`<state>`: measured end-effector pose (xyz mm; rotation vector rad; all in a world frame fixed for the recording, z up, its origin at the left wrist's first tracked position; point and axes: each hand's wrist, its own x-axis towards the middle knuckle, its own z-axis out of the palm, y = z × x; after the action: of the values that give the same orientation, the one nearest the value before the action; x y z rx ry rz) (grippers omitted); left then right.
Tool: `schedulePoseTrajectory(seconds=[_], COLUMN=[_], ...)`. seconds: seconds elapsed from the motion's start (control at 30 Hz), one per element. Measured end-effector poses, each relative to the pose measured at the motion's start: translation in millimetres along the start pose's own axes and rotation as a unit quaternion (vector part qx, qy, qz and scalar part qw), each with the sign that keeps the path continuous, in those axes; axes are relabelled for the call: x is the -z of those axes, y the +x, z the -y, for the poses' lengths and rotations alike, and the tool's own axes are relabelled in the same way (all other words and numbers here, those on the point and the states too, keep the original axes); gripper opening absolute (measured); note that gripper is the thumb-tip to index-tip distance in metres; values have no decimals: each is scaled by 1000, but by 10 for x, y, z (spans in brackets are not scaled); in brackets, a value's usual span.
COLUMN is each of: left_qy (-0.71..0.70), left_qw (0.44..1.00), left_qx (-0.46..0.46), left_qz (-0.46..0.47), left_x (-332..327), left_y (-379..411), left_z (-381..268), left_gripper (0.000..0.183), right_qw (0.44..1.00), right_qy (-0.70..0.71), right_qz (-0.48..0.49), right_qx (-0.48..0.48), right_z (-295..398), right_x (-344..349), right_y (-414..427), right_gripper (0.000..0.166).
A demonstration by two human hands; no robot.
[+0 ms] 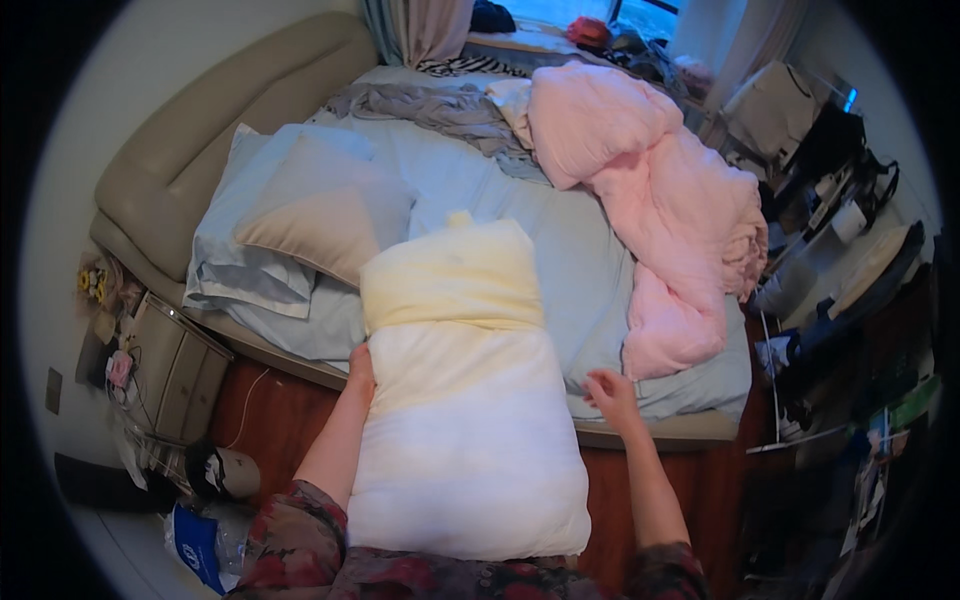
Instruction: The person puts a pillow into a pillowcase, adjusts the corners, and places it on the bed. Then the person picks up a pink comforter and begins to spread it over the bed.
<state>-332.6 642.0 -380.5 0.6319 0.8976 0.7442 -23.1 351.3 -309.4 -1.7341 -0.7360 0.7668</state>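
A white pillow (465, 420), its far end yellowish, stretches from my body over the edge of the bed. My left hand (362, 373) grips its left side, with the fingers hidden by the pillow. To the right, my right hand (613, 399) is apart from the pillow and holds nothing, its fingers loosely curled and spread. Beneath that hand lies the pale blue bed sheet (577, 262). A crumpled pink quilt (660, 202) is just beyond it on the bed. Left of the pillow's far end, a beige cushion (322, 210) leans on pale blue pillows (217, 217).
An upholstered headboard (240, 97) borders the bed on the left. Beside it stand a nightstand (184, 367) and a waste bin (236, 472). Grey fabric (427, 105) is bunched toward the window. Cluttered racks (772, 375) line the right side.
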Motion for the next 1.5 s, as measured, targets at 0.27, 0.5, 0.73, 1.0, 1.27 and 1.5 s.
schedulePoseTrajectory(seconds=[0.27,0.5,0.73,1.0,1.27,1.5], left_qy=[226,169,12,-79,-53,-103], left_qw=[938,923,998,997,995,970], left_qx=[-237,-335,29,1,86,201], left_qz=[-116,-81,46,22,24,87], left_x=[198,-108,-12,206,174,-414], left_y=[369,399,940,919,554,-356], left_z=[-11,-33,-247,39,376,33], left_gripper=[15,28,29,37,31,34], right_qw=[948,915,975,863,944,975], right_qy=[-255,-350,-180,492,296,38], right_qz=[-80,-88,-88,-64,-98,-218], right_qx=[175,183,92,-100,-107,-21], right_z=[-248,-420,-826,-629,-317,366], right_x=[-885,-982,-834,-781,-539,-495], right_y=[1191,1593,1783,1107,207,-565], right_gripper=[20,15,17,21,4,15])
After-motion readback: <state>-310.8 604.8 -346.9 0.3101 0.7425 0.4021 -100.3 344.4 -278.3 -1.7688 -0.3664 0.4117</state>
